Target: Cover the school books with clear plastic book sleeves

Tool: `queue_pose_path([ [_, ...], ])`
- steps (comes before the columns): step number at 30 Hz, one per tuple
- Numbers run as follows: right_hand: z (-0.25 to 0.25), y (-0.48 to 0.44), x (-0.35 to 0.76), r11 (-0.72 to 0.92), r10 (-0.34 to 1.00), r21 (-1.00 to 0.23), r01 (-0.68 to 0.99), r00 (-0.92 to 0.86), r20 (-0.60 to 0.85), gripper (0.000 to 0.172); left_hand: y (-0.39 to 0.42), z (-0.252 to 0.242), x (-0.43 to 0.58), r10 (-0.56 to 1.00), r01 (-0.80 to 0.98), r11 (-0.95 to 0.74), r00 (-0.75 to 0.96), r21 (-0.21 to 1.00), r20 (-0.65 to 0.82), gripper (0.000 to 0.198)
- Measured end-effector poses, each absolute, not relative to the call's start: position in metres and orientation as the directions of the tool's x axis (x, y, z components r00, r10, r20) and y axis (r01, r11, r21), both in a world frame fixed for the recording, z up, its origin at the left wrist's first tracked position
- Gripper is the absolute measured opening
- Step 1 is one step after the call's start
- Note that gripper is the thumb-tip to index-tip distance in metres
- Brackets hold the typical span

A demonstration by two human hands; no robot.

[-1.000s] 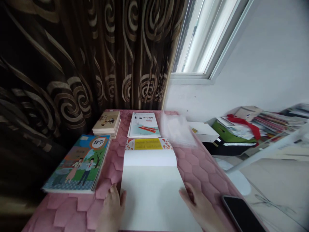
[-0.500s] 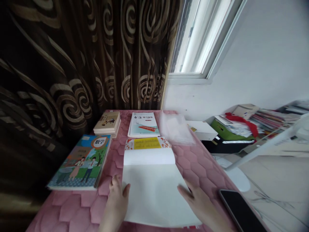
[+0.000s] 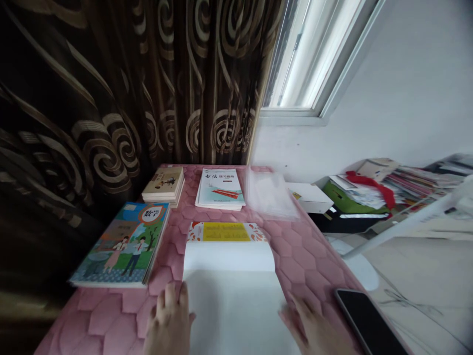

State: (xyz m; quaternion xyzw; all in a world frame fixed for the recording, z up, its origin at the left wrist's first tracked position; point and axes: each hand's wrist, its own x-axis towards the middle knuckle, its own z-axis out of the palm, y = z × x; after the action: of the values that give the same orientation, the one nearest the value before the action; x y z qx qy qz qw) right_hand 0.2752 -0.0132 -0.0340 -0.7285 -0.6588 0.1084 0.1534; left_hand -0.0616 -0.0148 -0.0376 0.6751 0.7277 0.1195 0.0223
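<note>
In front of me on the pink cloth lies a white sheet-like booklet (image 3: 236,305), with a raised fold across it. Its far strip carries a yellow panel (image 3: 226,231) and an orange-and-white pattern. My left hand (image 3: 170,318) lies along the booklet's left edge, fingers stretched out and the thumb at the paper. At the right edge is my right hand (image 3: 308,323), slightly blurred, its fingers apart and the thumb side near the paper. Neither hand grips anything that I can see. The booklet's near end runs out of view.
A stack of textbooks (image 3: 123,246) lies at left, with small tan books (image 3: 163,185) behind it. Farther back are a calligraphy workbook (image 3: 220,188) and clear plastic covers (image 3: 271,195). A phone (image 3: 369,320) rests at the right edge, beside a white lamp stand (image 3: 354,261).
The booklet has slid toward me, leaving a wider gap from the calligraphy workbook. Both hands have come nearer too, and the left fingers now lie straighter.
</note>
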Motion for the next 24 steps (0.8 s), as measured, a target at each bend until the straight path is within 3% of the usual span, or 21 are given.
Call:
queue_pose_path([
  [3,-0.002,0.014,0.263,0.01,0.982,-0.324,0.946,0.052,0.184,0.052,0.022,0.006,-0.031,0.974,0.991,-0.098,0.077,0.094,0.211,0.047],
  [7,0.026,0.072,0.227,0.286,0.924,-0.238,0.928,-0.201,0.325,0.049,0.084,0.035,0.009,0.929,0.915,-0.367,0.349,0.166,0.127,0.053],
  [11,0.013,0.109,0.202,0.422,0.902,-0.185,0.887,-0.39,0.186,0.051,0.109,0.02,0.024,0.926,0.901,-0.376,0.375,0.216,0.046,0.055],
  [15,-0.006,0.109,0.201,0.397,0.917,-0.196,0.897,-0.397,0.04,0.056,0.106,0.008,0.019,0.929,0.914,-0.351,0.367,0.204,-0.044,0.057],
  [24,0.001,0.103,0.208,0.331,0.917,-0.248,0.91,-0.373,-0.142,0.062,0.106,0.024,0.017,0.915,0.943,-0.284,0.32,0.17,-0.244,0.063],
])
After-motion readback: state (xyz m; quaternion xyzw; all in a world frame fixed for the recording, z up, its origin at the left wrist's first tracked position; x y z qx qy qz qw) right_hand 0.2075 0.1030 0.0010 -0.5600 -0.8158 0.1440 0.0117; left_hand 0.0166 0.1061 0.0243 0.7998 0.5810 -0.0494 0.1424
